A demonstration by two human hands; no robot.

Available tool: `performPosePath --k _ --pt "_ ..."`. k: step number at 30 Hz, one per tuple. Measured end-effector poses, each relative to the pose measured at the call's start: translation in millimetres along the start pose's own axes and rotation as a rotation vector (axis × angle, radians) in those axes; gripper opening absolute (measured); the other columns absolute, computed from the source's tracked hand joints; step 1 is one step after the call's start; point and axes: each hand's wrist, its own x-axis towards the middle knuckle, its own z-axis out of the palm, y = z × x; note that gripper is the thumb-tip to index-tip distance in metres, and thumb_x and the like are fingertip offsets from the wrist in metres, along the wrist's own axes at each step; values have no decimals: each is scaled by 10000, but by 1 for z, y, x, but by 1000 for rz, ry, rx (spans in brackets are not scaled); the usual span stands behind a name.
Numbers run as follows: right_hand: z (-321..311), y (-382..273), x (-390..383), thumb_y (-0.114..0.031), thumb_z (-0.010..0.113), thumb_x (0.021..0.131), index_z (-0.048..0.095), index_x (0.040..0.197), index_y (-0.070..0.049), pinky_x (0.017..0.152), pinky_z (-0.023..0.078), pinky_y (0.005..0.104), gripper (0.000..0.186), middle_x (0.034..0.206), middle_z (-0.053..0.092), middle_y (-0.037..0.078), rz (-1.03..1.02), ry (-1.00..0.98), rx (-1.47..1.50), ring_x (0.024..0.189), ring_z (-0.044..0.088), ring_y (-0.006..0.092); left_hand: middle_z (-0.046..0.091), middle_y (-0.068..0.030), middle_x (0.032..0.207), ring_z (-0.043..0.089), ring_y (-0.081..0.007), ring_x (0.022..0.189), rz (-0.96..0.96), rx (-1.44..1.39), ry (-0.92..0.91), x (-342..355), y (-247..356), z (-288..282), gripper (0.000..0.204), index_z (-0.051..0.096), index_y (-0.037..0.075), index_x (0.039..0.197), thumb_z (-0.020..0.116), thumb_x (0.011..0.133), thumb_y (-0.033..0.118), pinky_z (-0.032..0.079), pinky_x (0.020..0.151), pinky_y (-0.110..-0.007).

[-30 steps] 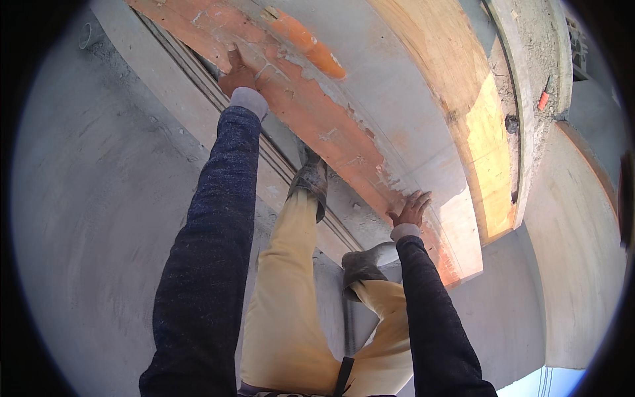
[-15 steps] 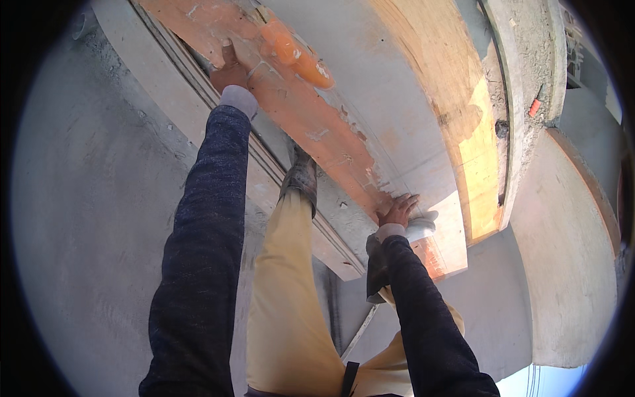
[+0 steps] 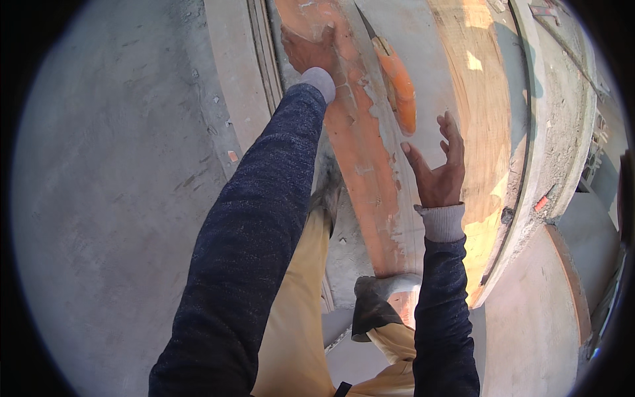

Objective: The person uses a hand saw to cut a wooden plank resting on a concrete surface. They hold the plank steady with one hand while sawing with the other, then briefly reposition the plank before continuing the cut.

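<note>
Beyond the right hand (image 3: 439, 177), now lifted and empty, lies an orange-handled tool (image 3: 401, 86); left hand (image 3: 309, 50) at the board (image 3: 362, 165), grip unclear.

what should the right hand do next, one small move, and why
Probably ease the right hand forward and close it on the orange handle: the hand is open and empty, thumb and fingers spread near the handle's closer end, while the left hand is at the edge of the orange-stained board.

The orange handle (image 3: 399, 85) looks glossy, the board (image 3: 364, 175) matt and flaking, the panel (image 3: 486, 126) grained wood.
</note>
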Motion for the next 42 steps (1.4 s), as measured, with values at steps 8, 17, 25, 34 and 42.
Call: performPosePath --k 8,17,25,34,42 --pt "55 -17 78 -134 695 885 461 1374 -50 729 565 462 549 864 710 182 0 -57 125 790 713 395 356 -301 1503 433 -433 1376 -129 20 -122 -6 24 -5 1238 85 -19 1580 800 777 595 430 1088 -537" --pt "-60 -41 -82 31 624 853 540 1382 15 916 568 389 536 1363 600 265 -9 -160 -110 1144 681 378 271 -256 1579 314 -417 1456 -112 22 -93 -5 16 -1 1225 92 2 1589 818 773 557 374 1150 -541" --pt "-101 -72 -121 59 569 872 603 1308 34 924 571 367 438 1337 628 245 -16 -198 -284 1165 674 369 226 -161 1654 169 -378 1528 329 410 13 0 6 12 786 293 157 1599 559 969 544 185 1204 -574" --pt "-3 -23 -24 -11 615 890 558 1379 -9 751 583 358 492 1137 712 201 -52 -91 -31 911 747 300 132 -144 1691 73 -399 1553 292 239 -65 -2 -10 17 788 234 188 1623 508 984 559 117 1228 -583" --pt "-87 -81 -105 98 535 894 573 1360 29 895 569 353 472 1279 670 197 17 -239 -246 1092 705 309 250 -147 1655 124 -370 1543 495 309 -62 12 -10 12 781 303 93 1586 505 984 548 92 1251 -539"
